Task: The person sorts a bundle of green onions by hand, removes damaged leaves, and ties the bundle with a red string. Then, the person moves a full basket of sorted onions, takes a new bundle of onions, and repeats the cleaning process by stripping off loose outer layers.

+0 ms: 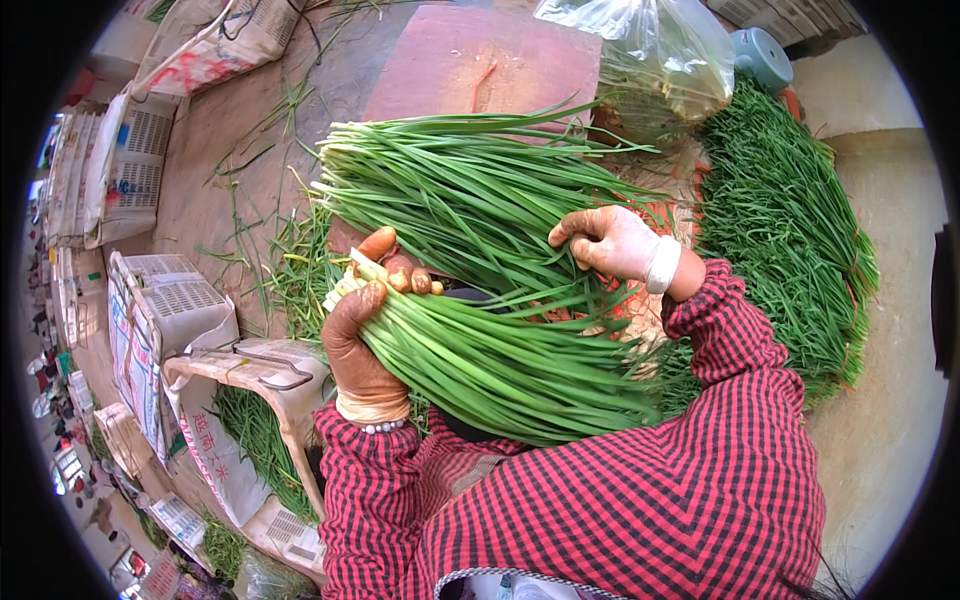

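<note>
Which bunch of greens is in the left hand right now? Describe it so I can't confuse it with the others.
Start at the reddish board at top centre; a loose bundle lies just below it. Nearer the person, the left hand grips the held bunch by its pale stem ends, the only greens lifted off the piles.

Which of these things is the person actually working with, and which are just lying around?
In use: left hand gripping a bundle of green chives; right hand on loose chives.

Lying about: heaped greens, plastic bag, woven sacks, red board.
</note>
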`<state>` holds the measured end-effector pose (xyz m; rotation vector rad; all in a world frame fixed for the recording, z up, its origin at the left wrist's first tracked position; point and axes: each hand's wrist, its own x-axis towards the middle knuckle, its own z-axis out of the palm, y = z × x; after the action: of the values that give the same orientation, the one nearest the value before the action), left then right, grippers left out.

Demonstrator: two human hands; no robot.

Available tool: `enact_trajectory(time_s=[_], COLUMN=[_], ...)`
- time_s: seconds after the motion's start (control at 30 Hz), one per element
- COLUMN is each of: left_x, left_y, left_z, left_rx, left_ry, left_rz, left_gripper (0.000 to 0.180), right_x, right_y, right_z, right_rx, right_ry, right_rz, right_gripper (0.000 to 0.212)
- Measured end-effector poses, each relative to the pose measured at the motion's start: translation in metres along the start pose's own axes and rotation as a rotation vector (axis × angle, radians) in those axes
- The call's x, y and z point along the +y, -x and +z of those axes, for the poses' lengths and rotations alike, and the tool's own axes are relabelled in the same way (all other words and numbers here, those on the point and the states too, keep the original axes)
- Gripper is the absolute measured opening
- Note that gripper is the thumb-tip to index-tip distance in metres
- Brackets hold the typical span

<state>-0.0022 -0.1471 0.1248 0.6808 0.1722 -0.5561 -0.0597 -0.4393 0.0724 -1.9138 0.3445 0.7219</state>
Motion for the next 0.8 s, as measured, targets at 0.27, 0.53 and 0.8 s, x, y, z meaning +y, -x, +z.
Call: enact_trajectory(time_s=[0.27, 0.53, 0.8], left_x=[-0.016, -0.020, -0.024], left_y=[0.009, 0.036, 0.052], left_z=[0.012, 0.009, 0.006], left_rx=[-0.069, -0.108, -0.124], left_ry=[-0.057, -0.037, -0.040], left_rz=[-0.065, -0.084, -0.053], left_gripper=[0.058, 0.058, 0.055], right_x=[0.027, 0.036, 0.060], right_y=[0.001, 0.014, 0.027], right_z=[0.000, -0.008, -0.007], right_rx=[0.077, 0.243, 0.471], right_ry=[-0.343, -0.064, -0.249], right_rz=[-0.099, -0.052, -0.199], right_gripper=[0.023, 0.018, 0.019])
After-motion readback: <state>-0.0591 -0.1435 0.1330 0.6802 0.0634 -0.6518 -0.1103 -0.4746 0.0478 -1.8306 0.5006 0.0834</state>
